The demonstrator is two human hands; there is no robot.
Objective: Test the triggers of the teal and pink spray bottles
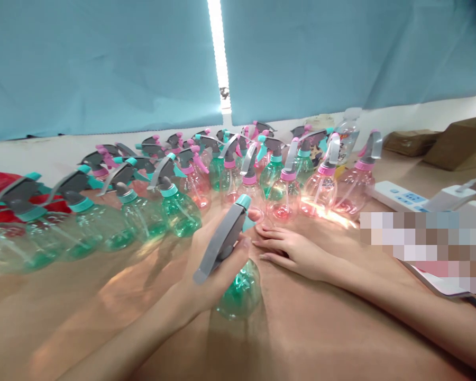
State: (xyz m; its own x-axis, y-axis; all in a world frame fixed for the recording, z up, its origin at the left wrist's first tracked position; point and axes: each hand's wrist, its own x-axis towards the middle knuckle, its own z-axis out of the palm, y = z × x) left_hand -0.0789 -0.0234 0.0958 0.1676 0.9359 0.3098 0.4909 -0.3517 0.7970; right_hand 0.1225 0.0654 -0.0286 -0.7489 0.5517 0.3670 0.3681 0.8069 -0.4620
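Observation:
My left hand [218, 264] is wrapped round the neck of a green spray bottle [241, 293] in the middle of the view. The bottle has a clear green round body and a grey trigger head with a turquoise nozzle, which points away from me. To its right my right hand [291, 251] lies low over the brown table with its fingers stretched out towards the bottle. I see nothing in that hand. Beyond both hands stand rows of similar bottles, among them a green spray bottle [180, 211] and a pink spray bottle [283, 198].
A white power strip [400, 196] with a plugged-in charger [450, 198] lies at the right, near a blurred-out patch. Behind it are cardboard boxes [458, 143]. A clear plastic bottle [348, 129] stands at the back. Red material [2, 182] shows at the far left.

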